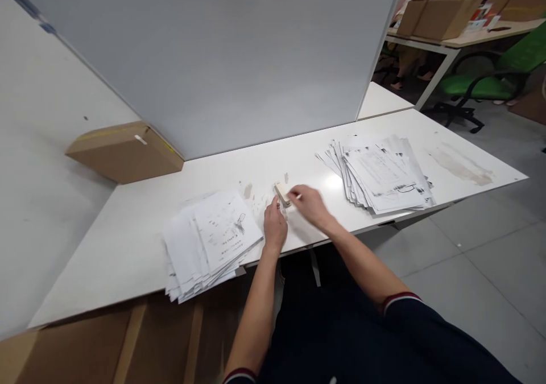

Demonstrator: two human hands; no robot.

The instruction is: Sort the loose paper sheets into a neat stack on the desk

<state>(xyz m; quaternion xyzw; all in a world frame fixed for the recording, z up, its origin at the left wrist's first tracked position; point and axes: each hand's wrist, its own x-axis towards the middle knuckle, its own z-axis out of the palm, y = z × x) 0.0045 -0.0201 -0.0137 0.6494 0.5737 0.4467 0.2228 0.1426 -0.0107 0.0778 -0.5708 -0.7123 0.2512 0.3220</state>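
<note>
A small, narrow cream-coloured block (281, 193), which may be a stapler, lies on the white table between the two stacks of paper. My left hand (275, 226) is at its near end, with thumb and fingers closed against it. Just right of the block, my right hand (310, 203) has its fingers pinched together. Something small and pale shows at those fingertips, too tiny to name. On the left lies a fanned stack of printed sheets (224, 227), close to my left hand. A second loose stack of sheets (379, 173) lies to the right.
Behind the table surface (115, 247) a large whiteboard (239, 60) stands upright. A cardboard box (128, 153) leans at the back left. Cartons (443, 17) sit on another desk, with a green chair (482, 85) beside it. More cardboard (68, 344) is under the front edge.
</note>
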